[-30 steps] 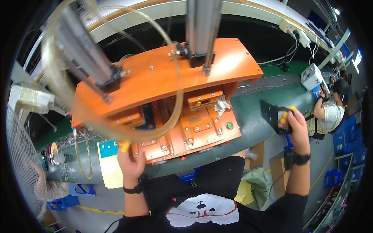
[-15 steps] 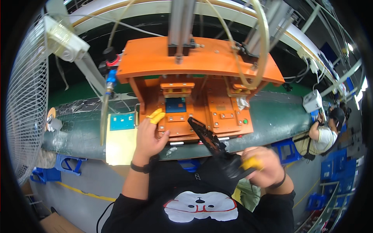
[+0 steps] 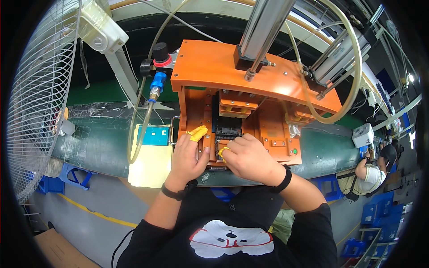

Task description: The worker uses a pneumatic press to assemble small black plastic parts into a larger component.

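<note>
A long black plastic part (image 3: 228, 130) with fine ribs now lies in the left bay of the orange press fixture (image 3: 259, 58), its far end beneath the raised press head (image 3: 237, 105). Curled over the near right end of that part is my right hand (image 3: 252, 160), its fingers closed on the edge; a yellow finger cot shows, and the fingertips are partly hidden. My left hand (image 3: 190, 156) rests at the left side of the bay, fingers stretched forward and thumb apart, holding nothing. Yellow cots cover some of its fingertips.
Left of the press, a yellow sheet (image 3: 149, 167) carries a blue-green card (image 3: 154, 135). An air hose with a blue fitting (image 3: 157, 82) hangs nearby. A wire fan guard (image 3: 42, 102) stands at far left. Another person (image 3: 375, 167) sits at far right.
My right hand has brought the black plastic part from the right, near my body, into the left bay. My left hand stays beside the bay. The view has shifted, moving the press rightward.
</note>
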A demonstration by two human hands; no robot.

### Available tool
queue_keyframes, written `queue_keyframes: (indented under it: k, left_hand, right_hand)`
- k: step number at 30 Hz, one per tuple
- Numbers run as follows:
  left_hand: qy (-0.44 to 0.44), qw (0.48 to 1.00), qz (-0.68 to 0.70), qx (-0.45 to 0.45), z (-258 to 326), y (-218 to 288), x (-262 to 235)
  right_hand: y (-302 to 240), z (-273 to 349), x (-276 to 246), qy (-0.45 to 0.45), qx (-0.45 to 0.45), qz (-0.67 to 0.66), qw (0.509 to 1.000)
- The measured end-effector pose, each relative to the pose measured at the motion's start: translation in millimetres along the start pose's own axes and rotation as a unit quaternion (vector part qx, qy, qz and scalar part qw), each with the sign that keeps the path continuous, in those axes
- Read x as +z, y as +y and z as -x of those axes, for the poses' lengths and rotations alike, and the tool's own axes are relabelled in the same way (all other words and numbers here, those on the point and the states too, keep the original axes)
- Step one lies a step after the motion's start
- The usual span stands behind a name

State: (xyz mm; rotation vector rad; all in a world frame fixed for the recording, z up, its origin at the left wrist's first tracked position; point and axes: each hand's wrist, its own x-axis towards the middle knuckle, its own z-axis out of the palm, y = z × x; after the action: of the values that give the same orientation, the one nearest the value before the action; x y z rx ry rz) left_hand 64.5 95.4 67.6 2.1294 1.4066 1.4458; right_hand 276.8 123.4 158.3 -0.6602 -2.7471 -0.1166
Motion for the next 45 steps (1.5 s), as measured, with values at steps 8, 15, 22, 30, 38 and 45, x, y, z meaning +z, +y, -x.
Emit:
queue_keyframes:
  k: [8,15,22,30,38,45]
  left_hand:
    - [0.012,0.999,0.027,-0.033,-2,2,-4]
    - [0.011,0.999,0.014,-0.029,0,0,-2]
    - [0.013,1.000,0.007,-0.024,-1,-1,-2]
    - [0.033,0.999,0.024,-0.034,3,-4,-3]
    - [0.048,0.997,0.049,-0.033,3,-4,-5]
    - [0.042,0.996,0.065,-0.050,4,-5,-5]
  right_hand:
    - [1,8,10,0.062,0.096,-0.026,0.993]
    - [2,27,-4,0.046,0.072,-0.043,0.995]
    - [-1,22,-11,0.056,0.057,-0.037,0.996]
    - [-2,-9,9,0.055,0.057,-0.025,0.997]
    - [-13,-2,11,0.039,0.193,-0.009,0.980]
    - [-7,0,15,0.029,0.165,-0.041,0.985]
